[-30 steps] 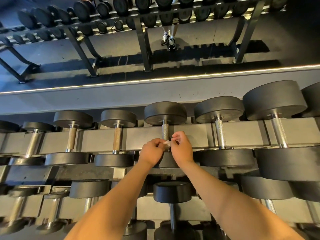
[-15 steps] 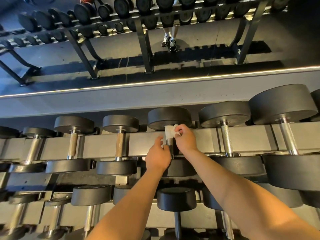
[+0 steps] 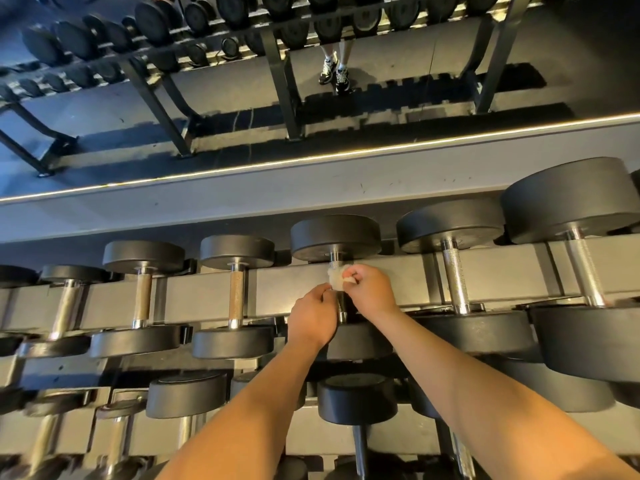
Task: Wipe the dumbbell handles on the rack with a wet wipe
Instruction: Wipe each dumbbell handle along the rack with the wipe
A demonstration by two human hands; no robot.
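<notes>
A grey dumbbell rack fills the lower half of the view, with black round-headed dumbbells lying across its rails. On the upper tier, the middle dumbbell has a steel handle. A white wet wipe is wrapped round the upper part of that handle. My right hand pinches the wipe from the right. My left hand is curled against the handle's left side, lower down; I cannot tell whether it touches the wipe.
Neighbouring dumbbells with steel handles and brownish handles lie to either side. Smaller dumbbells fill the lower tier. A mirror behind the rack reflects another rack and a person's sneakers.
The wipe, spread flat on the handle's top half a second ago, is now bunched tighter round the handle. Both hands stayed at the middle dumbbell, having moved up from its lower part.
</notes>
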